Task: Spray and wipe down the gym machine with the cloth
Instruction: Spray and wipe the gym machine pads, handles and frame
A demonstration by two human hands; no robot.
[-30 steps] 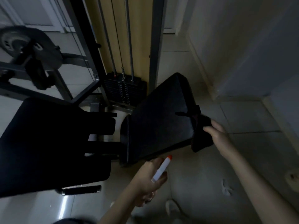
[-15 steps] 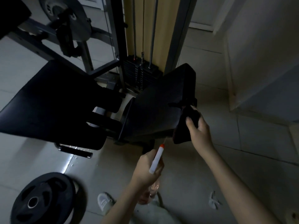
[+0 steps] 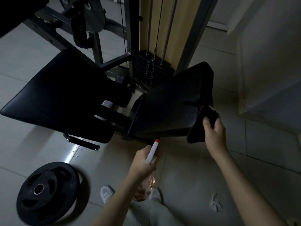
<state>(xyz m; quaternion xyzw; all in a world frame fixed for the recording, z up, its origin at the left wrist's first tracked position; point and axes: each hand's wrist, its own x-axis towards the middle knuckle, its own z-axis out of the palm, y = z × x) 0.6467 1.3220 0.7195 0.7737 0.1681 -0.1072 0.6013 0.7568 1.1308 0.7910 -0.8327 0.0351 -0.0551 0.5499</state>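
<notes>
Drawn down to the black padded seat's (image 3: pixel 171 108) corner, your right hand (image 3: pixel 215 136) grips the dark cloth (image 3: pixel 197 129); your left hand (image 3: pixel 143 162), fingers clenched, holds the white-nozzled spray bottle (image 3: pixel 152 151); other pads likely remain.

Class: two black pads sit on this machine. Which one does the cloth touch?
The smaller right pad: the dark cloth held by the right hand lies against its edge. The larger left pad is untouched.
</notes>
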